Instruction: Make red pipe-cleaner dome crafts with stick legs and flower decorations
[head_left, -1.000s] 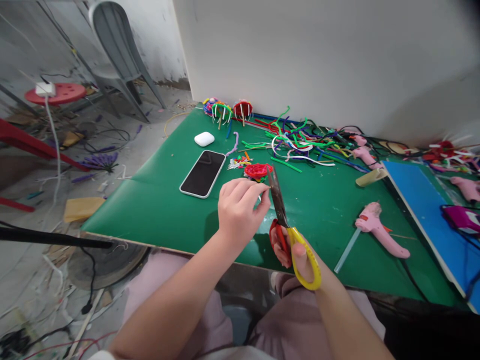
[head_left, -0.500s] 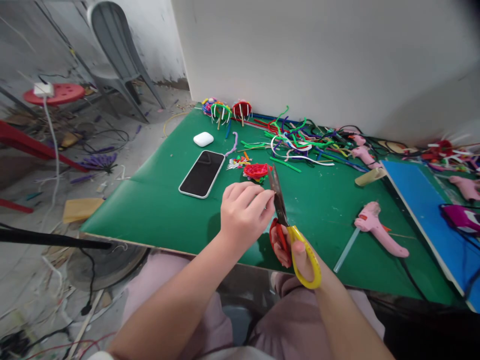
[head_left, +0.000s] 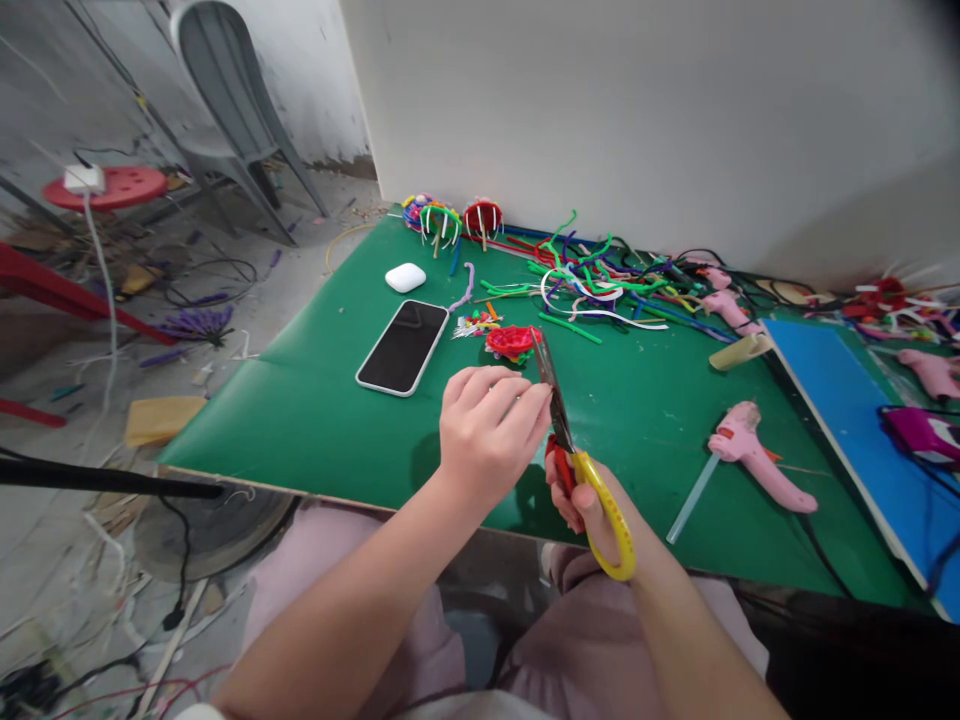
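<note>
Hands first: the right hand [head_left: 589,505] is wrapped round the handles of the scissors [head_left: 576,462], thumb through the yellow loop; the left hand [head_left: 487,430] has its fingers bent in against the blades, and whether it grips anything cannot be told. Both are above the near side of the green desk [head_left: 322,400]. At right lies a blue board [head_left: 840,430]; along the back, a heap of pipe cleaners [head_left: 581,285]. Next come a pink glue gun [head_left: 757,455], right of the scissors, and a phone [head_left: 403,348], left. By the blade tips sits a red piece [head_left: 512,340], with scraps [head_left: 478,322] just beside it.
</note>
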